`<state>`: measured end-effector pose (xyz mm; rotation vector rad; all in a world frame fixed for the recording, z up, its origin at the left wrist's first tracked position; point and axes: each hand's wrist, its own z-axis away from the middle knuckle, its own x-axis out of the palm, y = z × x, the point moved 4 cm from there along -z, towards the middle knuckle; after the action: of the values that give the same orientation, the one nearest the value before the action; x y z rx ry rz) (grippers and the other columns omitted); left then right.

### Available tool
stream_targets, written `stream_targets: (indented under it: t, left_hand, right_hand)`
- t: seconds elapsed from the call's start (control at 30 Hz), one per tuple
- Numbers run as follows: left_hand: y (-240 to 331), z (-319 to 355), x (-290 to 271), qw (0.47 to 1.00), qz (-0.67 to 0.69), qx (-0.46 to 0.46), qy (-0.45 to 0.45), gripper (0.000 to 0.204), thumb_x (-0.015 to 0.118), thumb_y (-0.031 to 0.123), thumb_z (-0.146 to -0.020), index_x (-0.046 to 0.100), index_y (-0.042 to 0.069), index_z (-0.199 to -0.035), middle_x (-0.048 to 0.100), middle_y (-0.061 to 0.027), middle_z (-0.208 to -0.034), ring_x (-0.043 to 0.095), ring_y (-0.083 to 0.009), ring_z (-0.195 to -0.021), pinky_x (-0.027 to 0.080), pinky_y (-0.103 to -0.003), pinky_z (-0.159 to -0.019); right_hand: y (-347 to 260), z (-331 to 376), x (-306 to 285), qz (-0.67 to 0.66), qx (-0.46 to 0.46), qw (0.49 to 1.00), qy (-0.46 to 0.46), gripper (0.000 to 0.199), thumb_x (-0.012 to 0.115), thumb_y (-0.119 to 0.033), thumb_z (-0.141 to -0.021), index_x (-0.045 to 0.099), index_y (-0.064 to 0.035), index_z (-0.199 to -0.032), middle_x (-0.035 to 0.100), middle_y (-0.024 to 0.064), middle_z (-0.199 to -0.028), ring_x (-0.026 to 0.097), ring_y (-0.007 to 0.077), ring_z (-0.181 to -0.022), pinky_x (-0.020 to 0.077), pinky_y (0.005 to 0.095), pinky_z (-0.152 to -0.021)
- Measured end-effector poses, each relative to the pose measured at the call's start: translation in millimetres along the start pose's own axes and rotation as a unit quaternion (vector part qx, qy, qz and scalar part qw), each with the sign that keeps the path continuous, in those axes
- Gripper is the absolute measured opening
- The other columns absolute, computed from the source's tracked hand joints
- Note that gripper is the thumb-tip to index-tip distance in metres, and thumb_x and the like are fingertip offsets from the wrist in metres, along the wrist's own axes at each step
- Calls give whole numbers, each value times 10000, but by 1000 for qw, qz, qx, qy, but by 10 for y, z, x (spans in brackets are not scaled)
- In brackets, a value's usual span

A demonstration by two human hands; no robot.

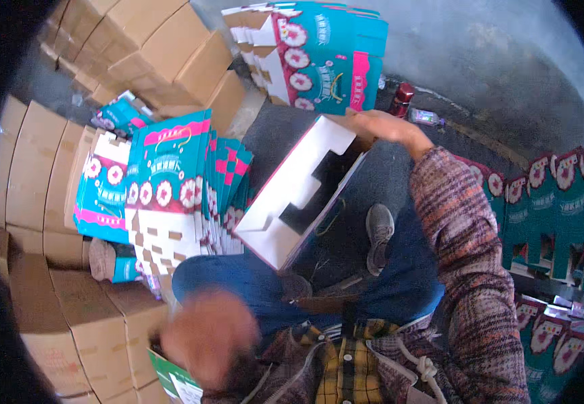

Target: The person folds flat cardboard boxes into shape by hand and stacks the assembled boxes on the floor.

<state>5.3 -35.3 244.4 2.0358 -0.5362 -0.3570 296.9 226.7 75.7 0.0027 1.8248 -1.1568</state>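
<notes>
A partly folded gift carton stands tilted between my knees, its white inside and notched flaps showing and a dark opening along one side. My right hand grips its far end, with the fingertips partly hidden at the edge. My left hand is smeared by motion near my left thigh, apart from the carton, so its fingers cannot be made out. Closest to it is a green box at the lower edge. Flat teal and pink printed cartons lean in a stack left of my knee.
More flat cartons stand against the wall ahead. Brown cardboard boxes are piled along the left. Rows of upright teal cartons fill the right side. A red can-like container and a clear bottle sit on the floor beyond my right hand.
</notes>
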Motion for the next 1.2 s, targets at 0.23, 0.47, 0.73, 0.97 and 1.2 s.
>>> stream_targets:
  t: [0.23,0.47,0.73,0.97,1.2]
  left_hand:
    - [-1922,399,-785,804,-555,-211,-44,699,736,320,-768,462,-16,-1316,458,-265,-1336,427,-394,-1262,322,-450,-1074]
    - [-2308,-97,-446,732,-610,-303,-2,916,766,458,-706,363,-56,-1350,415,-270,-1368,421,-414,-1259,358,-537,-1018]
    - [-2571,-180,-446,691,-663,-278,-78,769,670,320,-772,361,-83,-1350,430,-339,-1312,457,-434,-1226,425,-512,-985]
    - [-2389,-202,-869,744,-641,-151,-114,484,537,151,-825,450,-64,-1250,561,-285,-1143,576,-396,-1051,495,-458,-871]
    - [-2355,-376,-952,728,-645,-170,-162,179,534,87,-827,516,-13,-975,615,-204,-869,638,-371,-793,530,-462,-677]
  right_hand:
    - [59,121,-82,-83,131,988,-4,440,432,-351,-983,550,-70,-1300,606,168,-1238,568,264,-1128,404,369,-1007]
    - [20,15,-2,-98,218,971,2,565,443,-396,-981,456,23,-1360,491,138,-1395,453,218,-1274,324,319,-1072]
    - [-72,24,-53,-92,207,974,7,564,464,-427,-973,511,14,-1320,581,101,-1269,516,167,-1148,410,309,-969]
    - [77,76,-25,-136,278,951,-3,684,478,-573,-931,559,31,-1244,620,127,-1056,611,199,-928,539,327,-743]
    - [194,110,-41,-126,269,955,5,632,462,-521,-956,555,68,-1165,664,168,-973,682,224,-816,552,330,-642]
